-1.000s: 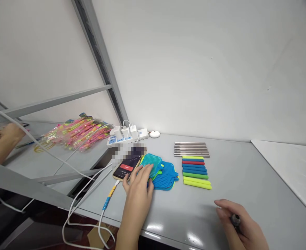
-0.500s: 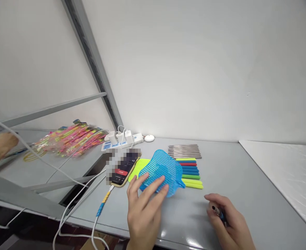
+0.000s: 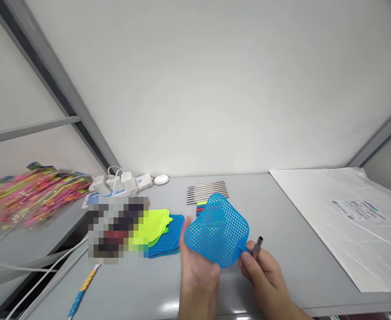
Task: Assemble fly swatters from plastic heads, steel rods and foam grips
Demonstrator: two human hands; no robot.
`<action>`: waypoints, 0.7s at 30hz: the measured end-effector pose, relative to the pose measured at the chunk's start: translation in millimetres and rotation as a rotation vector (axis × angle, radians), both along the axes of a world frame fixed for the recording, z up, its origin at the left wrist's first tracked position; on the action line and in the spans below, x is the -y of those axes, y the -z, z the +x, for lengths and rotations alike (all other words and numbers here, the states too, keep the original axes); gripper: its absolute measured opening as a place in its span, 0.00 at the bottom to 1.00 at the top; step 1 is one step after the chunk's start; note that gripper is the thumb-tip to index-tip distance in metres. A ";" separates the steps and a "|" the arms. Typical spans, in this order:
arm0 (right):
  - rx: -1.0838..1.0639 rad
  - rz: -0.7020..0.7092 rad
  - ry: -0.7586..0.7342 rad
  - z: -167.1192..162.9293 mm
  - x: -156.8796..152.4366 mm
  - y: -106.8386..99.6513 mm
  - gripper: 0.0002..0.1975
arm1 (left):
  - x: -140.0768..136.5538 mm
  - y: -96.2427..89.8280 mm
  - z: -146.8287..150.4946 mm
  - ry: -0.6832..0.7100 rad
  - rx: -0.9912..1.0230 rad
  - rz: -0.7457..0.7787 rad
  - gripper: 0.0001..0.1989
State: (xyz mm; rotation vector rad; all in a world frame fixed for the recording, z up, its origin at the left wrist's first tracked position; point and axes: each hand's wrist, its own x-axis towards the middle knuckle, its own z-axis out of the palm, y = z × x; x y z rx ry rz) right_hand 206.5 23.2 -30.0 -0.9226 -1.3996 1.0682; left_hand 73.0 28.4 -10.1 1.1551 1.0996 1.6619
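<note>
1. Blue mesh paddle (image 3: pixel 218 231) held over gray table (image 3: pixel 258 200), lying across left hand (image 3: pixel 198 275); one digit up its left edge, other fingers mostly behind mesh, can't tell their spread
2. Right hand (image 3: pixel 265 273) pinches paddle's stub (image 3: pixel 242 247) between thumb and fingers, metal tube (image 3: pixel 257 248) also in grip, end up
3. Clear bags (image 3: pixel 38 193) far left hold pink and yellow items (image 3: pixel 50 189)

Coloured sticks (image 3: pixel 200 207) mostly hidden
Mesh paddle (image 3: pixel 217 231) covers them, centre; left edge crops wrapped bundle (image 3: pixel 35 195); lower-left dark object (image 3: pixel 118 231) pixelated.
</note>
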 end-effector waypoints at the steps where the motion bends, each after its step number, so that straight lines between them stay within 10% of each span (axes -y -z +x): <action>1: 0.008 0.003 -0.007 -0.5 -0.3 -2.3 0.14 | -0.7 -1.5 6.5 0.046 0.087 -0.062 0.27; 5: 0.148 0.041 -0.041 2.9 -0.9 -12.9 0.13 | 2.3 -22.1 20.9 0.156 0.609 -0.423 0.17; 10: 0.333 0.101 -0.052 13.2 -0.9 -13.7 0.13 | -3.6 -49.2 8.9 0.019 0.728 -0.213 0.14; 21: 0.447 0.060 -0.043 7.9 1.7 -10.9 0.13 | -0.9 -44.2 2.1 -0.056 0.669 -0.111 0.10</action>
